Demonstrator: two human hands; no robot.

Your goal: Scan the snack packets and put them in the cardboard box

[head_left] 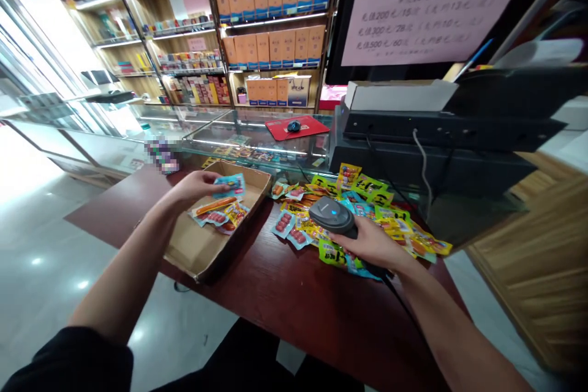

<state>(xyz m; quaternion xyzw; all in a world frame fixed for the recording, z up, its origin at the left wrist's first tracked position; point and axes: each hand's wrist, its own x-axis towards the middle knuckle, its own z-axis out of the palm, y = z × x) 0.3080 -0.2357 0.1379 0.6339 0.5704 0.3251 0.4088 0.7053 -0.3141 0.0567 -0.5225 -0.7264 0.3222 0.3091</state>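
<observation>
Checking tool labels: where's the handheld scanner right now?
In the head view, just right of centre: the handheld scanner is in the right hand, over the snack packets, right of the cardboard box.

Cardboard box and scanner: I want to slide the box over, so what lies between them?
In the head view, going from the cardboard box toward the scanner in the right hand: a bare strip of tabletop, then snack packets.

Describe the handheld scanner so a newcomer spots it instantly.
On the red-brown table, find the heap of colourful snack packets right of the cardboard box. Over it, the right hand grips the scanner: dark grey, rounded head, lit blue spot, unlike the bright packets around it.
</observation>
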